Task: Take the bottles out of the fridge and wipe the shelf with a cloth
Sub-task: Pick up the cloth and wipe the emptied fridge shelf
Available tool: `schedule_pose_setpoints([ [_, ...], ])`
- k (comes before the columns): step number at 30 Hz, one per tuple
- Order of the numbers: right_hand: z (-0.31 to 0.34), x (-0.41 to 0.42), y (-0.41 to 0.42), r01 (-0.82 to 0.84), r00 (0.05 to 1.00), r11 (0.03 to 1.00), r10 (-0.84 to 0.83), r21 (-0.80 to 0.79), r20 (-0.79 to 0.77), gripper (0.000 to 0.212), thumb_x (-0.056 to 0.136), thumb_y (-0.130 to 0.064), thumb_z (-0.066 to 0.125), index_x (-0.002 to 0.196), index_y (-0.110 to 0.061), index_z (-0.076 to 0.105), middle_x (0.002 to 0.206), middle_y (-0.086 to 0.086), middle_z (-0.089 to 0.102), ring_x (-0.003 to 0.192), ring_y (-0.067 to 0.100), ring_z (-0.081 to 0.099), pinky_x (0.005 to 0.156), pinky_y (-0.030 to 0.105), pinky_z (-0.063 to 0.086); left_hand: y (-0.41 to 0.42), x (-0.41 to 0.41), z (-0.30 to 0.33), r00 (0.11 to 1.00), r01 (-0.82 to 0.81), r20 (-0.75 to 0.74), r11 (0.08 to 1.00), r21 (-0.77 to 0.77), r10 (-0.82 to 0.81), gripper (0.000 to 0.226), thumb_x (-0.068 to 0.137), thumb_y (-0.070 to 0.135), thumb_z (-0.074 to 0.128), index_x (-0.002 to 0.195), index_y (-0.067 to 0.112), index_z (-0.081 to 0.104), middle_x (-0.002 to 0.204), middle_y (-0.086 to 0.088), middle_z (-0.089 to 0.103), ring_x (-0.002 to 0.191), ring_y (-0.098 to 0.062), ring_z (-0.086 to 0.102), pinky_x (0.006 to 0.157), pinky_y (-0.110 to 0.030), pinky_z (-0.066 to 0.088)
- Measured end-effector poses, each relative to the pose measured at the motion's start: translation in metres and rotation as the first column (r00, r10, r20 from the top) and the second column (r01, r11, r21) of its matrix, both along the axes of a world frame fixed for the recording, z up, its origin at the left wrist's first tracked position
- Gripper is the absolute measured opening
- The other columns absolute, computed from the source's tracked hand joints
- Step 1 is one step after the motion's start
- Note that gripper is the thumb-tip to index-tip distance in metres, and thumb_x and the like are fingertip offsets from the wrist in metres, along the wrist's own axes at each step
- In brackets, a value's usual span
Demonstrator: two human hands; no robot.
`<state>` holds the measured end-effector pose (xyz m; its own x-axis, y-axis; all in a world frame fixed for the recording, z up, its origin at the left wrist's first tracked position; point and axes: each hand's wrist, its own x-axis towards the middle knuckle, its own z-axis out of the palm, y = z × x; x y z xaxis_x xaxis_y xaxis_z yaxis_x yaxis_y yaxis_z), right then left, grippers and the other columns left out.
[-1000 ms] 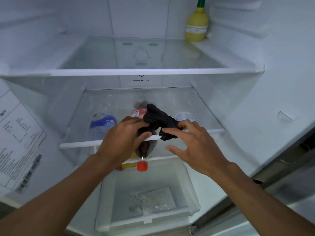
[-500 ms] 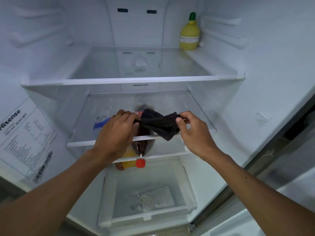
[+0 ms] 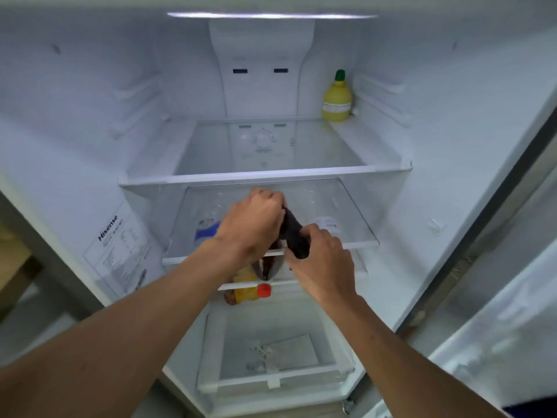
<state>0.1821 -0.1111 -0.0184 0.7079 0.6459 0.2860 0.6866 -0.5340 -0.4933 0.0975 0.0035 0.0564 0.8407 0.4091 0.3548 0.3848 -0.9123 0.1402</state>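
Fridge interior point(image 3: 90, 122) open, lit from the top. Upper glass shelf point(image 3: 265, 175) bare except for a yellow lemon-juice bottle point(image 3: 337, 99) upright at 1 o'clock in the back corner, green cap up, long axis vertical.

Middle glass shelf point(image 3: 346, 245) clear of bottles on top; probably the surface being prepared for wiping.

Bottles lying on the shelf beneath, seen through the glass: dark cola bottle point(image 3: 269, 268) on its side, long axis front-to-back, red cap point(image 3: 264, 290) toward 6 o'clock, at the viewer. Yellow-labelled bottle point(image 3: 245, 292) just beside it at 7 o'clock, mostly hidden. Blue-labelled bottle point(image 3: 206, 232) at 9 o'clock and white-labelled bottle point(image 3: 327, 226) at 3 o'clock; orientation unclear.

Left hand point(image 3: 253, 226) and right hand point(image 3: 324, 263) close together over the front edge of the middle shelf, both clamped on a dark cloth point(image 3: 294, 235). Cloth stretched between them, long axis from 11 to 5 o'clock; likely being folded or bunched into a pad before the wipe. Lower bottles not yet removed.
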Motion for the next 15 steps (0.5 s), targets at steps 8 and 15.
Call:
schedule_pose_setpoints([
  [8,0.069,0.021,-0.045,-0.115,0.989,0.993,0.115,0.007,-0.091,0.024,0.085,-0.029,0.053,0.105,-0.03,0.066,0.089,-0.001,0.071,0.08,0.023,0.065,0.071,0.035,0.055,-0.011,-0.041,0.036,0.99,0.079,-0.128,0.989,0.126,-0.062,0.016,0.094,0.014,0.05,0.11,0.016,0.051,0.109,-0.003,0.055,0.106,-0.022,0.047,0.069,-0.036,0.049],
  [15,0.141,0.008,-0.08,-0.258,0.955,0.966,0.257,0.012,-0.147,0.014,0.09,-0.028,0.06,0.101,-0.023,0.067,0.088,-0.007,0.068,0.077,0.013,0.062,0.061,0.015,0.047,-0.036,-0.083,0.082,0.995,0.098,-0.051,0.976,0.192,-0.09,0.014,0.095,0.02,0.05,0.092,0.013,0.061,0.087,-0.003,0.061,0.085,-0.023,0.056,0.056,-0.031,0.047],
])
